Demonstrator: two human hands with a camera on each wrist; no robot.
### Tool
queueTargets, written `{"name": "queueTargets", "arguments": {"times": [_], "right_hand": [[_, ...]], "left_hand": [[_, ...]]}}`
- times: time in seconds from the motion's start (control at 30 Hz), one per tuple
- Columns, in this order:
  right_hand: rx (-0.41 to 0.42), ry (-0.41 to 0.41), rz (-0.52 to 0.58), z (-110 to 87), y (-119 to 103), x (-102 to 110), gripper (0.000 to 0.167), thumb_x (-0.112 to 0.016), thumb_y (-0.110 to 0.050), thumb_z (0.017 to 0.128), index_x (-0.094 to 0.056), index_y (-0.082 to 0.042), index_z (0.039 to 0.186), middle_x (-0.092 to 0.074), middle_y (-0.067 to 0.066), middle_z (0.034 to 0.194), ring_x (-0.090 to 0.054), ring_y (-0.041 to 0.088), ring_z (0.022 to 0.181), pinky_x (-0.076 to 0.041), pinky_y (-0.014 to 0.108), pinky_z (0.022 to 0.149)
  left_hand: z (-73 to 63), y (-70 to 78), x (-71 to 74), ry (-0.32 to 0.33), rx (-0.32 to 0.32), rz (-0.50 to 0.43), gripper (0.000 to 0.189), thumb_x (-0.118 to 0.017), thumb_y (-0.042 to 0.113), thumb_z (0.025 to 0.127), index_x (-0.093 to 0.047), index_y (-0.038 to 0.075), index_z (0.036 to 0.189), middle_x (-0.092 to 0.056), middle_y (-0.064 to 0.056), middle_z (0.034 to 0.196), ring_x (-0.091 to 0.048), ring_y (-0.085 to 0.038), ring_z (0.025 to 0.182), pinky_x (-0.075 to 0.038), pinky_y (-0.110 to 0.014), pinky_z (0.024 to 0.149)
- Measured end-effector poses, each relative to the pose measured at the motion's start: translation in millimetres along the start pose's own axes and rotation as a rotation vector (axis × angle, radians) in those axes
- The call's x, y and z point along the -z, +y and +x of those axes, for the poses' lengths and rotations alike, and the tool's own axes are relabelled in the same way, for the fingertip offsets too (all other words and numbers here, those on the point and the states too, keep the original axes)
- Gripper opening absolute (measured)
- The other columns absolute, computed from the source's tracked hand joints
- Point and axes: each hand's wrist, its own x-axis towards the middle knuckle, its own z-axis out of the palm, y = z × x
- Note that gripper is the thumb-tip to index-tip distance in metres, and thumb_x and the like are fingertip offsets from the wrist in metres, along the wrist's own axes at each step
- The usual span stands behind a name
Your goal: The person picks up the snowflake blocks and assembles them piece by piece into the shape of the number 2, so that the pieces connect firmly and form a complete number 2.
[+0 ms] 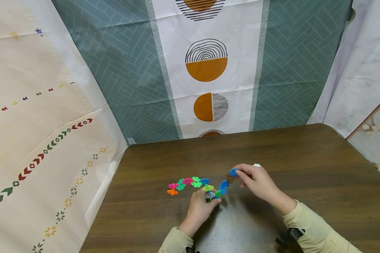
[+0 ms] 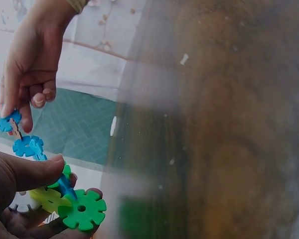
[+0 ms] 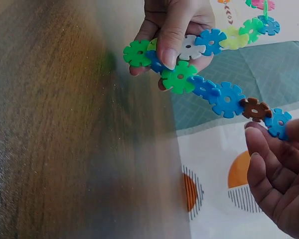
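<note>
A chain of interlocking plastic flower discs [image 1: 196, 181] stretches across both hands above the table. My left hand [image 1: 198, 208] grips the chain near its middle, thumb over a cluster with a green disc [image 3: 180, 76], a white disc [image 3: 191, 47] and a further green disc [image 2: 82, 209]. At the right end, my right hand [image 1: 259, 182] pinches a blue disc [image 3: 278, 123] between thumb and fingertips. That blue disc joins a brown disc [image 3: 255, 109], which links to another blue disc [image 3: 227, 100]. On the left, the chain's other branch runs through pink and green to an orange disc [image 1: 172, 192].
The brown wooden table [image 1: 152, 158] lies beneath both hands. A white disc [image 1: 257, 165] shows just behind the right hand. Patterned cloths hang around the table, including a teal and white cloth [image 1: 133, 70] at the back.
</note>
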Motion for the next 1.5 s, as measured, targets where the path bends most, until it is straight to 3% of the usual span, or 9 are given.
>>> {"name": "queueTargets", "arguments": {"times": [0.13,0.27,0.37,0.47,0.63,0.93,1.1,1.27,1.5], "right_hand": [[-0.052,-0.027,0.089,0.5,-0.5,-0.3,0.023,-0.052,-0.019,0.102,-0.070,-0.007,0.110,-0.060,-0.005,0.067,-0.060,0.014,0.056,-0.042,0.026,0.047],[-0.146,-0.110,0.243,2.7,0.5,-0.2,0.033,-0.046,-0.025,0.105,-0.069,-0.003,0.114,-0.065,0.005,0.075,-0.062,0.026,0.058,-0.050,0.029,0.056],[-0.225,-0.189,0.384,4.9,3.6,1.0,0.043,-0.043,-0.032,0.106,-0.068,0.002,0.110,-0.067,0.010,0.090,-0.059,0.024,0.059,-0.053,0.032,0.063],[-0.265,-0.250,0.506,5.6,8.5,3.0,0.048,-0.039,-0.036,0.106,-0.065,0.003,0.115,-0.065,0.011,0.092,-0.055,0.017,0.059,-0.052,0.031,0.060],[-0.255,-0.314,0.610,4.5,14.7,4.6,0.048,-0.037,-0.035,0.107,-0.054,0.002,0.132,-0.059,0.008,0.085,-0.050,0.012,0.061,-0.049,0.028,0.057],[-0.314,-0.428,0.767,6.1,16.5,3.0,0.056,-0.032,-0.038,0.107,-0.044,0.007,0.138,-0.056,0.002,0.081,-0.043,0.011,0.056,-0.043,0.022,0.054],[-0.298,-0.500,0.887,5.8,19.8,2.0,0.053,-0.027,-0.035,0.109,-0.041,0.003,0.142,-0.055,0.002,0.081,-0.041,0.012,0.055,-0.041,0.022,0.055],[-0.270,-0.541,0.942,5.2,21.9,1.8,0.049,-0.024,-0.033,0.109,-0.048,0.000,0.135,-0.054,0.003,0.083,-0.040,0.014,0.056,-0.041,0.023,0.057],[-0.265,-0.532,0.959,3.0,24.1,0.9,0.043,-0.026,-0.032,0.109,-0.055,-0.002,0.122,-0.052,0.002,0.082,-0.032,0.017,0.053,-0.040,0.024,0.057]], "left_hand": [[-0.3,-0.1,0.5,-0.006,-0.003,-0.001,0.026,-0.082,0.023,0.080,-0.070,0.010,0.098,-0.069,0.002,0.092,-0.065,-0.019,0.090,-0.053,-0.034,0.077],[-0.3,0.3,0.5,-0.011,0.000,-0.001,0.026,-0.083,0.023,0.079,-0.070,0.010,0.099,-0.070,0.002,0.093,-0.065,-0.020,0.092,-0.053,-0.035,0.079],[-0.1,0.6,0.5,-0.012,-0.012,0.000,0.027,-0.083,0.023,0.079,-0.071,0.010,0.099,-0.071,0.001,0.094,-0.066,-0.021,0.093,-0.053,-0.036,0.079],[0.1,0.5,0.5,-0.017,-0.022,-0.003,0.027,-0.084,0.022,0.078,-0.071,0.010,0.099,-0.071,0.001,0.094,-0.066,-0.021,0.094,-0.053,-0.036,0.079],[0.7,0.5,-0.3,-0.026,-0.017,-0.002,0.025,-0.083,0.021,0.078,-0.071,0.011,0.098,-0.070,0.003,0.093,-0.065,-0.019,0.094,-0.053,-0.035,0.080],[1.8,1.0,-1.4,-0.036,-0.006,-0.007,0.023,-0.083,0.019,0.079,-0.070,0.012,0.097,-0.069,0.007,0.092,-0.064,-0.016,0.093,-0.052,-0.034,0.080],[1.4,1.0,-1.9,-0.043,-0.006,-0.011,0.023,-0.083,0.019,0.078,-0.071,0.012,0.096,-0.069,0.007,0.089,-0.064,-0.014,0.089,-0.051,-0.031,0.077],[0.9,1.3,-1.7,-0.053,-0.007,-0.022,0.022,-0.083,0.019,0.078,-0.070,0.012,0.095,-0.069,0.009,0.088,-0.063,-0.011,0.087,-0.051,-0.030,0.076],[0.0,1.4,-2.2,-0.057,-0.010,-0.016,0.022,-0.083,0.020,0.078,-0.071,0.012,0.095,-0.069,0.008,0.089,-0.061,-0.010,0.085,-0.050,-0.027,0.073]]}}
